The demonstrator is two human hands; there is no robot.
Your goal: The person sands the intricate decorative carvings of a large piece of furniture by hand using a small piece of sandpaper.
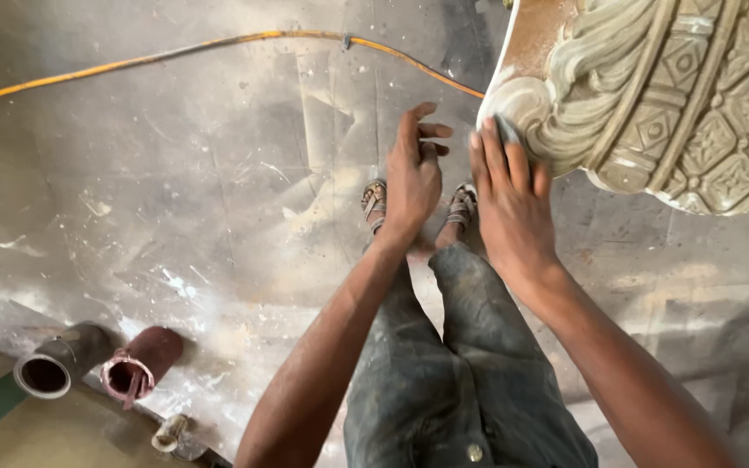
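At the far left we see a grey pipe and a dark red sandpaper roll lying on the dusty concrete floor, with an orange cable running across above. Our left hand hovers open and empty over our sandalled feet. Our right hand presses flat, fingers extended, a small grey sanding piece under the fingertips against the scrolled edge of the carved ornamental panel at upper right.
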